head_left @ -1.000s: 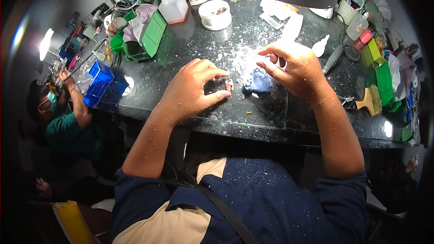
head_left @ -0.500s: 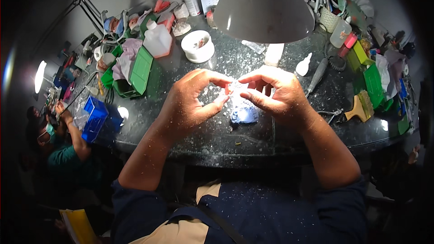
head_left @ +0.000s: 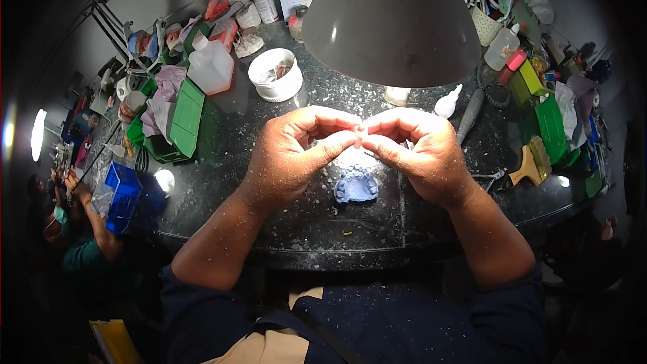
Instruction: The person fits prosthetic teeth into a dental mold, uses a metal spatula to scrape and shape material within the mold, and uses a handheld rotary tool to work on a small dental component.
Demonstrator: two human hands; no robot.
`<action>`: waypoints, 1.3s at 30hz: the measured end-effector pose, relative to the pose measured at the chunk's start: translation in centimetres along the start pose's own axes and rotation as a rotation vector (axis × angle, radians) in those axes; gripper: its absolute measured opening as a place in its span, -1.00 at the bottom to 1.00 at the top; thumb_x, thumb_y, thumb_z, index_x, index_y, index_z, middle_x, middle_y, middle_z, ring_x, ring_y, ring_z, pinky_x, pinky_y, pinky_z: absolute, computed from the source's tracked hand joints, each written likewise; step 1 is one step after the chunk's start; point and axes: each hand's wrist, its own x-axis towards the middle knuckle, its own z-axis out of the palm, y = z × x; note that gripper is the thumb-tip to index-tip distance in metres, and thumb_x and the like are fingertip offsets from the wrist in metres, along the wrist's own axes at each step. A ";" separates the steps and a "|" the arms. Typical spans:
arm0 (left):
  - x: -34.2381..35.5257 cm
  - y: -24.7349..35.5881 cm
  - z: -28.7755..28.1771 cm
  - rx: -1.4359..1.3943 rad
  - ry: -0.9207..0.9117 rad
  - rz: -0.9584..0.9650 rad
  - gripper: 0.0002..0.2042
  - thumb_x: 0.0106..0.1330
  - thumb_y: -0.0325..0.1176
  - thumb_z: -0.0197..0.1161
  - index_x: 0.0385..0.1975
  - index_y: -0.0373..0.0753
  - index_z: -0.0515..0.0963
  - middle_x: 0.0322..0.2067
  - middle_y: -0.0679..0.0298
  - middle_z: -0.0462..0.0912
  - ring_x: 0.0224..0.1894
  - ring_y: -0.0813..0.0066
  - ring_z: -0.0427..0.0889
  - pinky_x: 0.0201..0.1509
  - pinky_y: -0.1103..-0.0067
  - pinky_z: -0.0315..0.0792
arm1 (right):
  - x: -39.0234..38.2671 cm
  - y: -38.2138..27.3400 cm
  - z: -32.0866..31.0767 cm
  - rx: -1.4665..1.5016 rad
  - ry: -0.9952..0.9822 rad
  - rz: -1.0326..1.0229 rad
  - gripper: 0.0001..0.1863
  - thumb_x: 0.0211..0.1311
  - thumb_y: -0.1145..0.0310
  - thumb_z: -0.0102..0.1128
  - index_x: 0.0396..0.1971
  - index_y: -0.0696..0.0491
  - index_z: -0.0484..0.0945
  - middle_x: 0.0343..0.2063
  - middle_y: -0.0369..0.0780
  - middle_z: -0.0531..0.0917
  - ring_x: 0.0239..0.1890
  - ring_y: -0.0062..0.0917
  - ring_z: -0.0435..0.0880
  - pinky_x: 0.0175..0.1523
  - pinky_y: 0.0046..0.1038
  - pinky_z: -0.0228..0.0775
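Observation:
Above the middle of the dusty black worktop, my left hand (head_left: 286,152) and my right hand (head_left: 424,155) meet, thumbs and index fingers pinched on a small pinkish piece (head_left: 358,135) that is mostly hidden by the fingertips. Just below them a blue dental cast (head_left: 355,185) lies on the dusty surface, with pale shavings around it. A grey lamp shade (head_left: 391,20) hangs over my hands and lights them brightly.
A white round pot (head_left: 275,89), jug (head_left: 209,71), green bins (head_left: 185,121) and blue bin (head_left: 122,195) stand left. A white bulb blower (head_left: 447,101), grey handpiece (head_left: 470,114), brush (head_left: 524,172) and green bin (head_left: 552,131) sit right. A co-worker (head_left: 94,243) works far left.
My hands have come together over the blue cast, closing at the fingertips on the small piece. The view has shifted, so more of the lamp shade shows.

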 end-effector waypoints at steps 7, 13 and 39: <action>0.1 -0.8 -0.7 -0.127 -0.024 -0.124 -0.83 0.53 -0.55 0.41 0.04 -0.40 0.69 -0.03 0.12 0.83 0.05 0.41 0.82 0.27 0.46 0.66 | 0.0 0.5 0.2 -0.042 -0.014 0.004 -0.75 0.50 0.42 0.48 0.04 0.24 0.79 -0.15 -0.17 0.88 -0.14 -0.62 0.83 0.05 -0.51 0.69; 0.0 -1.3 -0.2 -0.252 -0.007 -0.131 -0.86 0.54 -0.56 0.39 0.01 -0.38 0.67 -0.06 0.11 0.83 0.03 0.38 0.83 0.25 0.45 0.68 | -0.1 0.7 0.1 -0.085 -0.002 -0.075 -0.69 0.41 0.39 0.56 0.04 0.22 0.79 -0.20 -0.17 0.87 -0.21 -0.58 0.83 -0.01 -0.50 0.68; -0.9 -3.2 -0.1 0.142 0.090 0.183 -0.71 0.39 -0.20 0.56 -0.24 -0.35 0.77 -0.29 0.08 0.86 -0.25 0.39 0.82 -0.06 0.41 0.66 | -1.7 2.0 -0.5 -0.606 0.084 -0.131 -0.77 0.55 0.52 0.33 0.09 0.26 0.74 -0.10 -0.12 0.82 -0.08 -0.43 0.76 0.14 -0.37 0.58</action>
